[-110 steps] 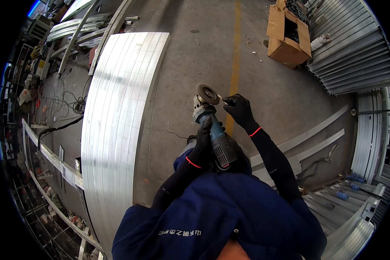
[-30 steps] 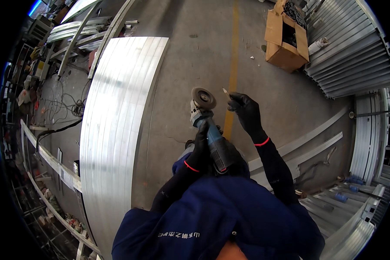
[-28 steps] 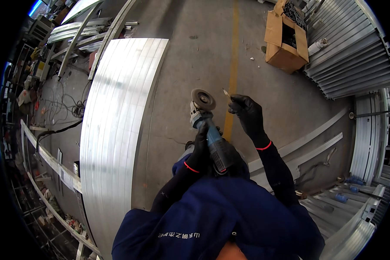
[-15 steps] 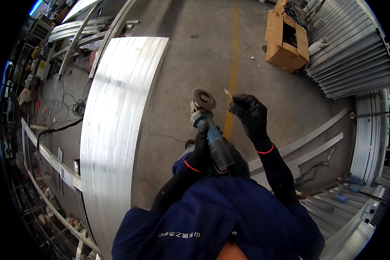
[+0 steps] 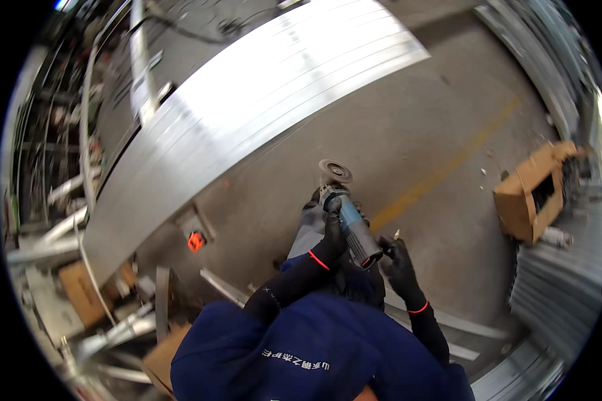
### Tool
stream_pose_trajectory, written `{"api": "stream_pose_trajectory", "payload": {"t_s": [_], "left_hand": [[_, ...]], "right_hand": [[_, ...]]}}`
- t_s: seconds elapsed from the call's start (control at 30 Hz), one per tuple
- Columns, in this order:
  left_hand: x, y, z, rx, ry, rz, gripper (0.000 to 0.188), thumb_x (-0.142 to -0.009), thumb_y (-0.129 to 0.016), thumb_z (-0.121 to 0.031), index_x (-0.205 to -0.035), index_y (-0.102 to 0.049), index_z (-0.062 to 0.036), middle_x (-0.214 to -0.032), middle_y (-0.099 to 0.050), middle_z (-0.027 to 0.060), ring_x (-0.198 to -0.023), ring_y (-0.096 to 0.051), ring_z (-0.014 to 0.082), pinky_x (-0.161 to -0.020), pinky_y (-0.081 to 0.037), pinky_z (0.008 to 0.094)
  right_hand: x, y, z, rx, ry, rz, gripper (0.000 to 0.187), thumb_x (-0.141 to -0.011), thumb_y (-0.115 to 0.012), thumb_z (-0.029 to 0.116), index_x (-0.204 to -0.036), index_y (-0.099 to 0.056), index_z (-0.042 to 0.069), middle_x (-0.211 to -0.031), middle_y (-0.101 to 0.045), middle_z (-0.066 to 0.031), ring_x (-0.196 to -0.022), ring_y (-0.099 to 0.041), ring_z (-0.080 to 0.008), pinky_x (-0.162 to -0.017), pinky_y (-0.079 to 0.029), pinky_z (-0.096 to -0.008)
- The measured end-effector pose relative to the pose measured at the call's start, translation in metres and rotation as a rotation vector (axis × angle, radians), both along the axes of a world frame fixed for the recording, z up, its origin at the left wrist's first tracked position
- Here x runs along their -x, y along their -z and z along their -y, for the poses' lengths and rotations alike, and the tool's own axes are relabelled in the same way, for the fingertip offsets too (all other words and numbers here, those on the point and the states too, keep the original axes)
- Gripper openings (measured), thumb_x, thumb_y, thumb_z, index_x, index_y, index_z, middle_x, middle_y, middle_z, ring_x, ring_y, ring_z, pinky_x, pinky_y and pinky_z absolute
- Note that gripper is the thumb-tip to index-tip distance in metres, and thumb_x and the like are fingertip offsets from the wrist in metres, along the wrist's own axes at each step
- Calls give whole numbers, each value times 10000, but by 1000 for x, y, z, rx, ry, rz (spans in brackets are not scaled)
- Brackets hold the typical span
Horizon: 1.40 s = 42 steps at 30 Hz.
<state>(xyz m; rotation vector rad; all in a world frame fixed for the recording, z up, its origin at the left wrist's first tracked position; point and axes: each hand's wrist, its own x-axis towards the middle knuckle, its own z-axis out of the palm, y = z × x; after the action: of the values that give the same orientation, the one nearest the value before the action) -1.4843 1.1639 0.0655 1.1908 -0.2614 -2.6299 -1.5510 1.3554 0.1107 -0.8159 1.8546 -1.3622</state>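
Observation:
My left hand (image 5: 334, 230), in a black glove, is wrapped round the blue and dark grey body of an angle grinder (image 5: 351, 220). The tool's worn round disc (image 5: 335, 172) points away from me, and its rear end slants down to the right. Just right of that rear end is my right hand (image 5: 397, 257), also gloved in black. Its fingers are closed on a small pale pointed stick (image 5: 397, 234), whose tip sticks up; the exact kind cannot be made out.
A long row of shiny metal strips (image 5: 247, 100) lies across the upper left. An open cardboard box (image 5: 525, 194) stands at the right beside stacked metal profiles (image 5: 562, 281). A small orange object (image 5: 195, 241) lies on the floor at left, near more cardboard (image 5: 87, 291).
My view has turned, so the metal strips now slant across the top and the box sits lower right. My right hand has come down beside the grinder's rear end, still holding the stick.

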Motion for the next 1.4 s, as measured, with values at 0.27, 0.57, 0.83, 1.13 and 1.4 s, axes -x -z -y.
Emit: {"api": "stream_pose_trajectory", "payload": {"t_s": [0.27, 0.57, 0.83, 1.13, 1.4], "left_hand": [[-6, 104, -38, 34, -442, 57, 642, -802, -593, -639, -1062, -542, -54, -916, -617, 100, -838, -624, 223, -762, -557, 382], [12, 116, -50, 2, -673, 137, 679, -777, -585, -677, -1159, -493, -123, -942, -625, 126, -827, -640, 275, -790, -550, 421], [-5, 117, -23, -106, -689, 89, 791, -682, -569, -788, -1070, -563, -99, -961, -635, 120, -872, -625, 286, -833, -529, 436], [-70, 181, -9, -94, -794, -58, 626, -770, -563, -692, -1065, -549, -140, -924, -621, 75, -851, -624, 252, -789, -536, 412], [-98, 162, -3, -35, -906, 83, 707, -742, -493, -770, -921, -602, -95, -916, -646, 97, -851, -621, 266, -803, -526, 410]], "right_hand": [[60, 50, 29, -63, -398, 123, 765, -825, -685, 141, -1454, -265, 27, -1322, -410, -182, -1225, -468, -287, -945, -461, -383], [90, 65, 46, -107, -503, 534, 695, -856, -582, 31, -1458, -237, 4, -1389, -364, -158, -1239, -453, -240, -999, -434, -361], [55, 69, 75, -85, -479, 276, 686, -846, -607, 41, -1434, -258, -12, -1333, -417, -166, -1114, -546, -216, -871, -500, -322], [41, 45, 128, -122, -760, 60, 571, -851, -655, 142, -1346, -425, -25, -1174, -524, -155, -1045, -563, -222, -866, -475, -331], [30, 41, 171, -59, -1102, -81, 467, -884, -612, 70, -1320, -488, -39, -1110, -567, -111, -916, -603, -151, -795, -507, -283]]}}
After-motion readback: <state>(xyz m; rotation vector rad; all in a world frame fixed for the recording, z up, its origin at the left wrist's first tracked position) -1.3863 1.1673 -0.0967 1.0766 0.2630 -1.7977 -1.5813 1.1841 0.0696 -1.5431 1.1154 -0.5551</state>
